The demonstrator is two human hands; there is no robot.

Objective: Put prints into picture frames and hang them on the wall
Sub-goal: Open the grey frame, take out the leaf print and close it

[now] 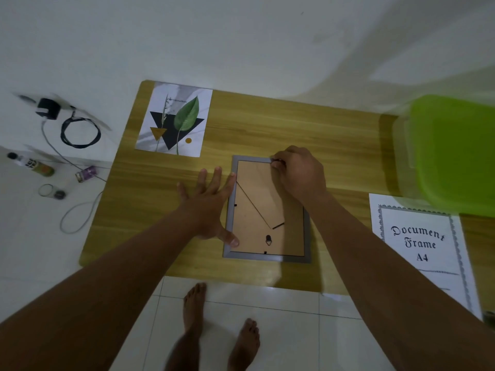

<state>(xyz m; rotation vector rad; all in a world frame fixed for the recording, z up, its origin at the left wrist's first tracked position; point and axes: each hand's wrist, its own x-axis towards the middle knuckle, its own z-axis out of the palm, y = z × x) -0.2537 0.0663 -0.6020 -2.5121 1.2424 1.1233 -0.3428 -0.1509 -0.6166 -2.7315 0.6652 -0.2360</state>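
Note:
A grey picture frame (267, 259) lies face down on the wooden table (294, 129), its brown backing board (254, 204) up. My left hand (211, 202) lies flat with straight fingers along the frame's left edge, thumb on the lower left corner. My right hand (297, 170) is curled at the frame's top edge, fingertips pinching a small metal tab there. A leaf print (174, 120) lies at the table's far left. A white sheet reading "Document Frame A4" (420, 242) lies at the right.
A green plastic box lid (452, 151) stands at the table's right end. On the floor to the left lie a black adapter with cable (48, 108), a coiled wire (80, 132) and small bottles (34, 164). My bare feet (195, 306) stand on white tiles before the table.

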